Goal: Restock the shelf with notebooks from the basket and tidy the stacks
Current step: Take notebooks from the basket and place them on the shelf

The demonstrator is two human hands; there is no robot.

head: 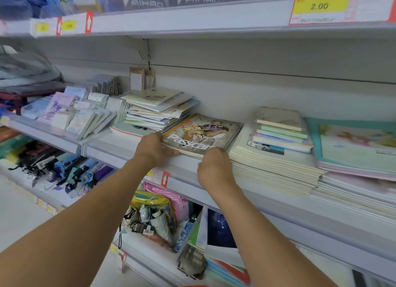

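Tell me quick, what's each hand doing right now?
Left hand: closed on the left edge of the illustrated-cover notebook stack.
Right hand: curled on that stack's front edge; firm grip cannot be told.

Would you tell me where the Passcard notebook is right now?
Middle shelf, centre of view: Passcard notebook tops a stack between the messy pile and cream stack.

I've got one view only, head cam, wide-angle. It faces forward and slightly down at the middle shelf (214,164), close, at arm's reach. Lower shelf visible below, upper shelf edge at the frame top.
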